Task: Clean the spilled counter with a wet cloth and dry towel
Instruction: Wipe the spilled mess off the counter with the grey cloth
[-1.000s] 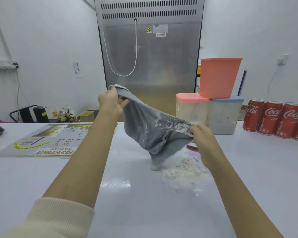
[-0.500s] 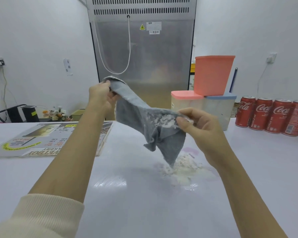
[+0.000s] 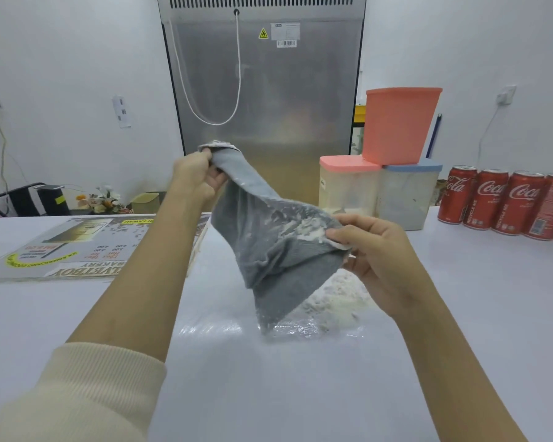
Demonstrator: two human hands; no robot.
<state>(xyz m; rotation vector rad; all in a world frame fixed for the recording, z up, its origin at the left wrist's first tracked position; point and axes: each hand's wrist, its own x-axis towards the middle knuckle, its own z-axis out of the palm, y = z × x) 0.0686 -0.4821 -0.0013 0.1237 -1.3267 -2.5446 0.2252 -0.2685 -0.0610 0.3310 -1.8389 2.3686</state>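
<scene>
Both hands hold one grey cloth point(image 3: 268, 247) up above the white counter point(image 3: 300, 393). Left hand point(image 3: 195, 177) grips the cloth's upper corner, fingers curled tight round a bunched end, raised higher and further back. Right hand point(image 3: 374, 253) pinches the lower right edge between thumb and fingers, closer to the counter. Cloth hangs stretched diagonally between them, lowest tip drooping down to touch or nearly touch the counter, can't tell which. White clumps stick to the cloth near the right hand's grip. White powder spill point(image 3: 336, 301) sits on the counter just below and right of the hanging tip; wet sheen beside it. Cream sleeve point(image 3: 77, 393) on the left arm is pushed up; right forearm bare.

Back right of the counter: two clear tubs, pink lid point(image 3: 348, 186) and blue lid point(image 3: 406, 193), with an orange-pink container point(image 3: 399, 126) stacked across them. Four red cola cans point(image 3: 505, 199) in a row to their right. Printed bakery menu sheet point(image 3: 77, 247) lies flat at left. Steel fridge point(image 3: 262, 90) stands behind the counter.
</scene>
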